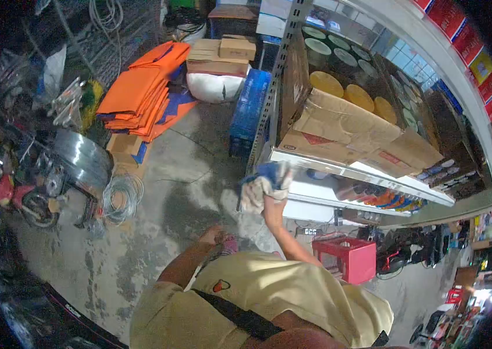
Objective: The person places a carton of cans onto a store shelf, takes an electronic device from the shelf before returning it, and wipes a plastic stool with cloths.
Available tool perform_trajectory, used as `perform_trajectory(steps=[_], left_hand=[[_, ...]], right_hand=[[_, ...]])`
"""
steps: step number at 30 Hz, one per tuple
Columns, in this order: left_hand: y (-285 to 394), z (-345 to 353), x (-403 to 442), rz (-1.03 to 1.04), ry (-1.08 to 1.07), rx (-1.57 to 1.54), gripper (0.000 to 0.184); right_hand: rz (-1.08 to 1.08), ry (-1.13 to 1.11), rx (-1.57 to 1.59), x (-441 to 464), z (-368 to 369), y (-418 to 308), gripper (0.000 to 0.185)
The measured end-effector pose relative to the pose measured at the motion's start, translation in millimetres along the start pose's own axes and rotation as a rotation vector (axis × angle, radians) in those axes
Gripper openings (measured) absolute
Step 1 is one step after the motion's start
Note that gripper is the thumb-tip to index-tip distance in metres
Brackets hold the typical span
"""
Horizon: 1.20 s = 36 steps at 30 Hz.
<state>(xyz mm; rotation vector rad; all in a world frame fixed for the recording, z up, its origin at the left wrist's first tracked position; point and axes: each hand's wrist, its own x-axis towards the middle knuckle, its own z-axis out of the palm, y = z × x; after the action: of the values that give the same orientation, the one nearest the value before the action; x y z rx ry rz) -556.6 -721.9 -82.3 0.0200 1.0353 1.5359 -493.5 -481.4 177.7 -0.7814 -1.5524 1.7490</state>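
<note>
A crumpled white and blue rag (264, 187) is bunched in my right hand (274, 208), whose fingers are mostly covered by it. The rag is at the corner of the metal shelf (310, 164), near its front edge and upright; I cannot tell whether it touches them. Lower and to the left, my left hand (213, 235) hangs in front of my body, beside a pinkish patterned thing (229, 245) that I cannot make out. Its fingers are too small and blurred to read.
Open cardboard boxes of cans (345, 125) stand on the shelf. A red crate (346, 259) sits on the floor to the right. Folded orange sheets (141, 87), wire coils (121, 199), a blue box (248, 113) and a white sack (216, 87) stand ahead and left.
</note>
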Motion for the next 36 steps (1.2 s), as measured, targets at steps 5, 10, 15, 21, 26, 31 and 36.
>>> perform_trajectory(steps=[5, 10, 15, 21, 26, 31, 36], left_hand=[[-13, 6, 36, 0.004, -0.92, -0.538, 0.049], [72, 137, -11, 0.054, -0.224, 0.013, 0.062], [74, 217, 8, -0.303, -0.384, -0.044, 0.057], [25, 291, 19, -0.657, -0.358, 0.148, 0.061], [-47, 375, -19, -0.673, -0.434, 0.221, 0.046], [-143, 421, -22, -0.813, -0.516, 0.352, 0.039], [-208, 488, -41, -1.102, -0.576, 0.473, 0.041]], right_hand=[[0.222, -0.305, -0.008, -54, -9, 13, 0.035], [0.383, -0.287, 0.099, -81, -56, 10, 0.04], [0.321, -0.131, 0.207, -122, -110, 6, 0.037], [0.357, 0.134, 0.456, -172, -186, 23, 0.04], [0.386, 0.215, 0.48, -229, -272, 2, 0.035], [0.306, 0.44, 0.491, -303, -353, 1, 0.034], [0.291, 0.691, 0.465, -372, -411, 12, 0.038]])
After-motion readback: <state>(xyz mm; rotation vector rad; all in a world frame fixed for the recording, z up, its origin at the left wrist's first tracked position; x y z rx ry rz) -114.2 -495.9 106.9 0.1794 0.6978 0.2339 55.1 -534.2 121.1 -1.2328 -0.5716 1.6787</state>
